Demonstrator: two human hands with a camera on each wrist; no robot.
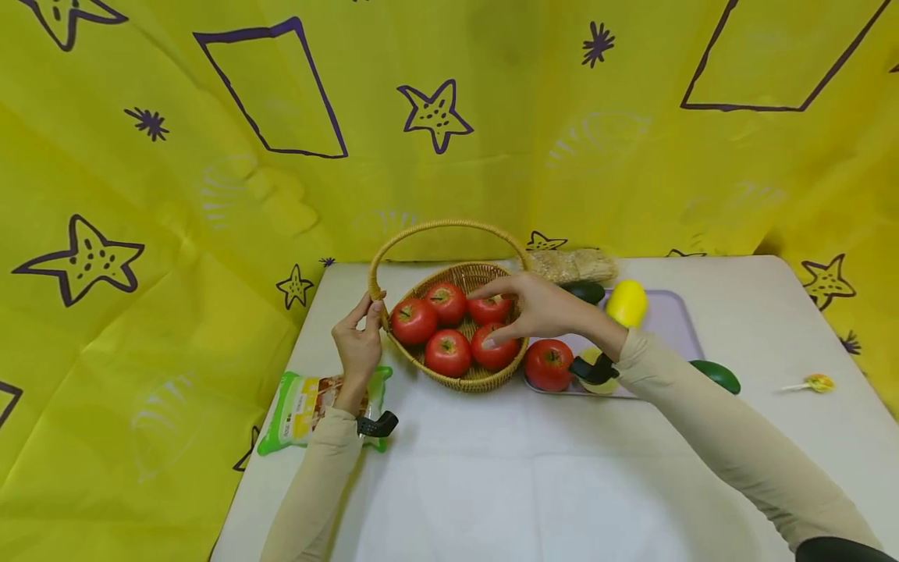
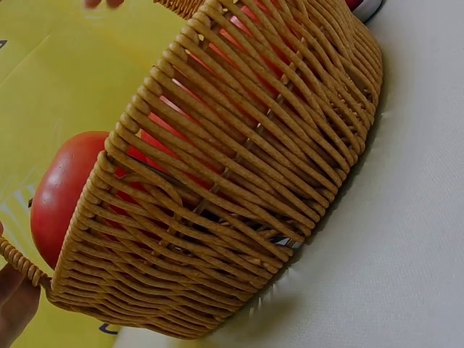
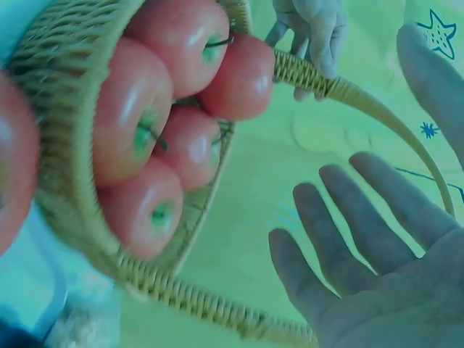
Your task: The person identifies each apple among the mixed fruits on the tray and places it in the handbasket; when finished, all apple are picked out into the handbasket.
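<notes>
A wicker basket (image 1: 472,385) holding several red apples (image 1: 448,353) stands toward the back of the table. My left hand (image 1: 357,343) pinches the foot of its arched handle (image 1: 449,224) on the left side; the left wrist view shows those fingers at the handle (image 2: 22,262) beside the woven wall (image 2: 239,167). Over the basket's right side hovers my right hand (image 1: 544,307), fingers spread and holding nothing. In the right wrist view its open palm (image 3: 406,297) is apart from the apples (image 3: 134,112). From the head view it partly covers two apples.
A lilac tray (image 1: 670,312) at right bears a red apple (image 1: 549,364), a yellow item (image 1: 627,303) and a partly covered pale round item. Nearby are dark green produce (image 1: 716,376), a lollipop (image 1: 818,383) and a straw-coloured bundle (image 1: 572,266). A green-edged food packet (image 1: 302,410) lies left.
</notes>
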